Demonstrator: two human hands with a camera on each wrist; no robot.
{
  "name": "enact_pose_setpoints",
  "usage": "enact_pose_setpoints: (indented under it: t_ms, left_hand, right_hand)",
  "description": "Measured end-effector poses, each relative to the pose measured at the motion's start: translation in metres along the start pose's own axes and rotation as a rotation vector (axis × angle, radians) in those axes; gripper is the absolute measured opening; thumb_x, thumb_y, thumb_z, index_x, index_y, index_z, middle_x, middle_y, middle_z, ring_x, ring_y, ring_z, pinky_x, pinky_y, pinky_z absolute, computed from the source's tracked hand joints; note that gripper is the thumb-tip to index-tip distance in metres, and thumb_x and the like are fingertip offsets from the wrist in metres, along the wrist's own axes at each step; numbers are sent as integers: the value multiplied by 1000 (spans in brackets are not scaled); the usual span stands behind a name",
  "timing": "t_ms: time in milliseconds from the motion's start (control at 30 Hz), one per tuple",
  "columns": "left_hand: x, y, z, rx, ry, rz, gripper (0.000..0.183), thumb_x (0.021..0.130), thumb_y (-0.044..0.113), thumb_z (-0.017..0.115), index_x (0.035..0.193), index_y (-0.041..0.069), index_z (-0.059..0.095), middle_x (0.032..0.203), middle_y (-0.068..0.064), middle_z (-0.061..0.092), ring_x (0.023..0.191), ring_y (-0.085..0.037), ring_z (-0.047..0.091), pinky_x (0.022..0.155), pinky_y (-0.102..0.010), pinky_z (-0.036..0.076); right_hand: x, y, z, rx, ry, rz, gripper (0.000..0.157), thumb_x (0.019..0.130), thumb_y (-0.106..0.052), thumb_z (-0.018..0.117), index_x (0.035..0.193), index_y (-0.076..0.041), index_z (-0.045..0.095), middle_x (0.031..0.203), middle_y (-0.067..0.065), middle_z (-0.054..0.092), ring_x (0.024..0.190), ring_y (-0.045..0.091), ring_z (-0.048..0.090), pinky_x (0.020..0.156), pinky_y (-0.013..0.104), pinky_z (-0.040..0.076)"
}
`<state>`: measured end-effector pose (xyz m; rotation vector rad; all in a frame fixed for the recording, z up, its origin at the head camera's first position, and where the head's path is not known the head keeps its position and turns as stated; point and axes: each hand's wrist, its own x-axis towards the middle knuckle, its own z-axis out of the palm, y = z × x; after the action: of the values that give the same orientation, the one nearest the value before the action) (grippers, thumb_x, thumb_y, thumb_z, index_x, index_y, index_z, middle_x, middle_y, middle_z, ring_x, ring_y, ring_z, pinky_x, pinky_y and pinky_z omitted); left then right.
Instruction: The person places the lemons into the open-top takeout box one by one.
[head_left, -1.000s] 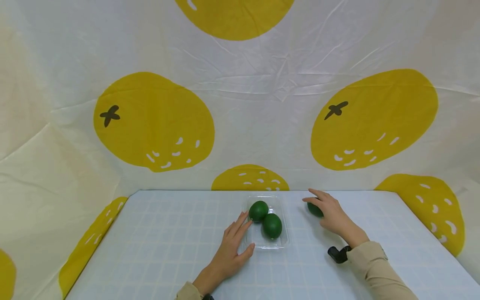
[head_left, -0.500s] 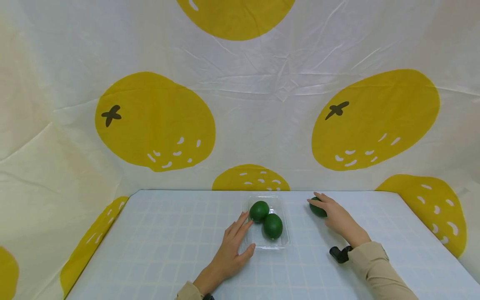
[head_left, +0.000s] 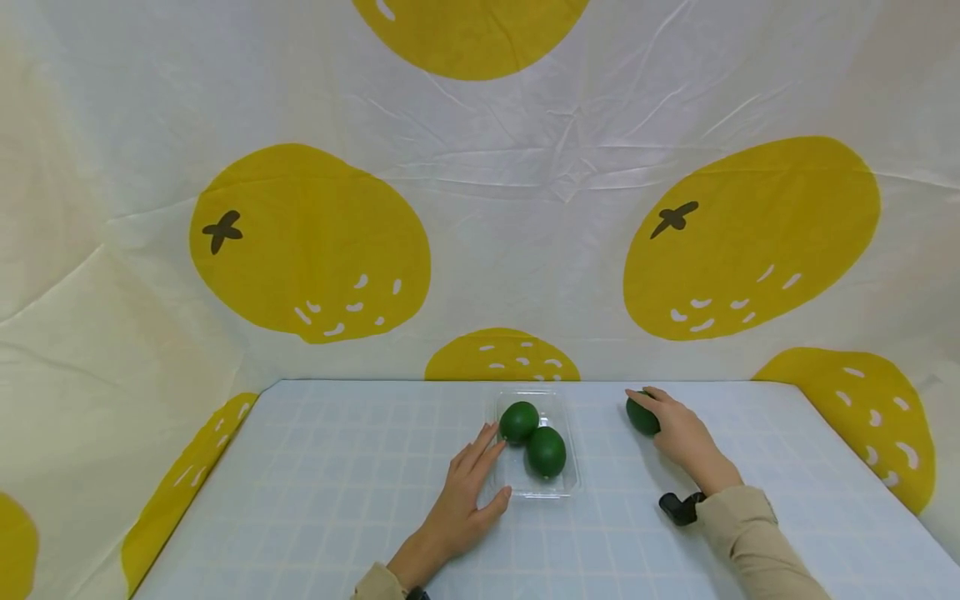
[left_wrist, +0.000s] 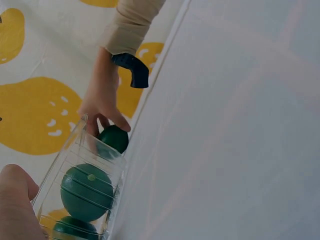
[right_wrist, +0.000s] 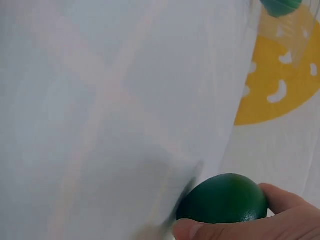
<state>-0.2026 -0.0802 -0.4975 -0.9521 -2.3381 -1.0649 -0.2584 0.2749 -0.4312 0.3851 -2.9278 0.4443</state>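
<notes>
My right hand (head_left: pixel 681 433) is at the back right of the table, its thumb and fingers around a dark green, smooth, egg-shaped lime (head_left: pixel 642 416). In the right wrist view that lime (right_wrist: pixel 225 200) sits between thumb and fingers, close over the cloth. A clear plastic tray (head_left: pixel 512 486) lies left of it with two limes inside, one lime (head_left: pixel 518 422) at the back left and another lime (head_left: pixel 546 452) nearer the front right. My left hand (head_left: pixel 460 504) rests at the tray's left side, fingers extended, fingertips at the rim. The left wrist view shows the tray's ribbed wall (left_wrist: pixel 95 172).
The table (head_left: pixel 337 483) wears a pale blue checked cloth. Just behind it hangs a white curtain (head_left: pixel 517 250) printed with big yellow fruit. A black wrist camera mount (head_left: pixel 679 508) sticks out under my right wrist.
The right-hand lime has shifted a little rightward and turned along with my right hand, whose fingers have drawn in around it. My left hand, the tray and its two limes stay put.
</notes>
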Motion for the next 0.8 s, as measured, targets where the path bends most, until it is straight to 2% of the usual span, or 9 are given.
enact_pose_setpoints:
  t_ms: [133,267,533,667,800]
  left_hand:
    - [0,-1,0,-1,2,7,58,87,26,58,138,3,42,153,-12,26,140,-30,23,106,-52,25]
    - [0,-1,0,1,5,9,58,88,26,58,140,7,41,152,-12,26,140,-30,24,106,-53,25]
    - [0,-1,0,6,6,15,59,88,27,57,142,11,38,152,-13,27,139,-31,24,106,-52,24]
    - [0,-1,0,2,7,15,59,88,27,57,141,9,40,152,-13,27,139,-31,24,106,-51,24]
    - [-1,-1,0,1,5,11,60,88,27,57,142,11,39,152,-12,27,139,-31,24,106,-51,24]
  right_hand:
    - [0,3,3,30,28,23,73,67,19,58,135,-5,49,131,30,45,107,50,50,72,50,48]
    - [1,5,5,71,29,57,74,67,11,68,137,-5,47,129,30,46,109,50,47,82,58,44]
    - [1,13,8,130,44,119,80,65,-15,84,135,-2,47,120,32,50,104,50,50,84,62,42]
    - [0,16,12,163,66,142,83,64,-24,86,135,-3,48,116,30,50,102,47,50,83,61,43]
    - [-4,18,17,210,100,142,82,65,-27,85,134,-2,48,121,29,48,107,48,48,85,61,42]
